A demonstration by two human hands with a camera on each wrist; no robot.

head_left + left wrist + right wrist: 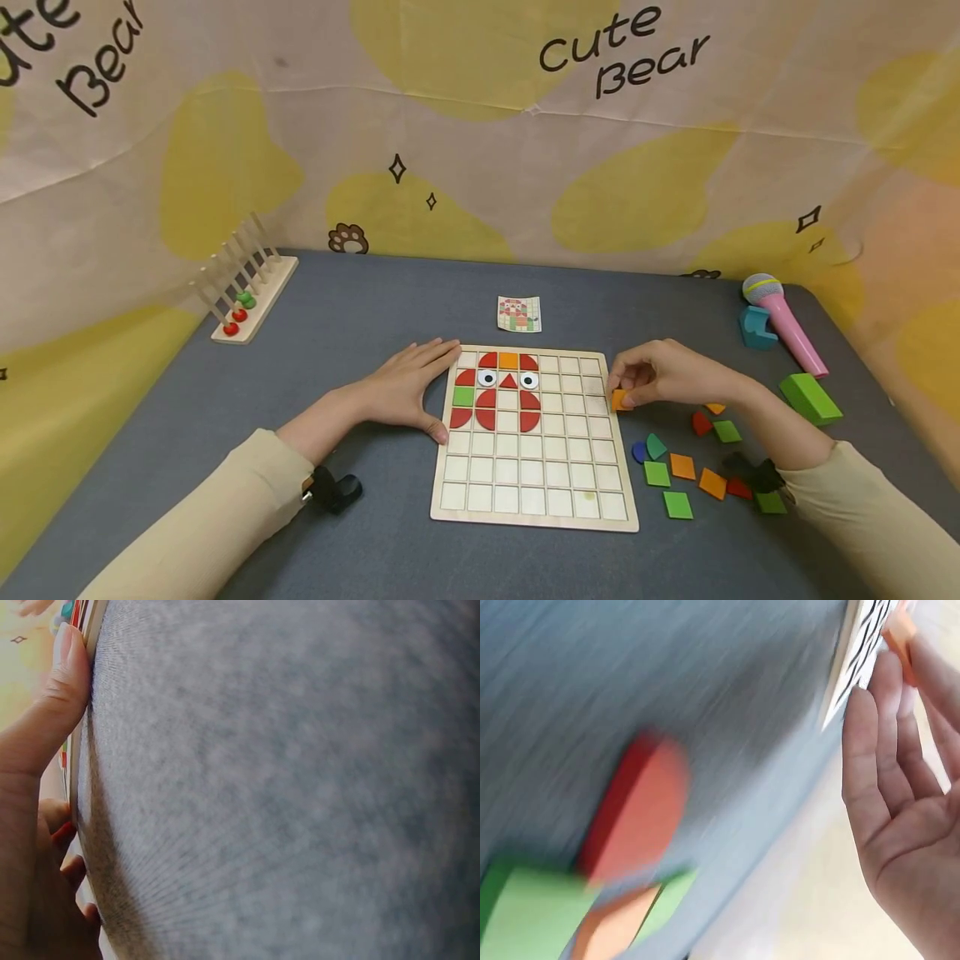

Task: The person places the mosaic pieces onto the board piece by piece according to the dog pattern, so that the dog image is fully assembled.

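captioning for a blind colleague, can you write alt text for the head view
A person's right hand holds an orange tile beside the right edge of a gridded wooden board while the left hand touches its left edge. Red pieces and two eye tiles sit on the board; loose pieces lie to its right, a picture card beyond it.

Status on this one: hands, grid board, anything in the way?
Right hand pinches orange piece at right edge of grid board; left hand against left edge. Board partly filled, upper left. Nothing visibly in the way.
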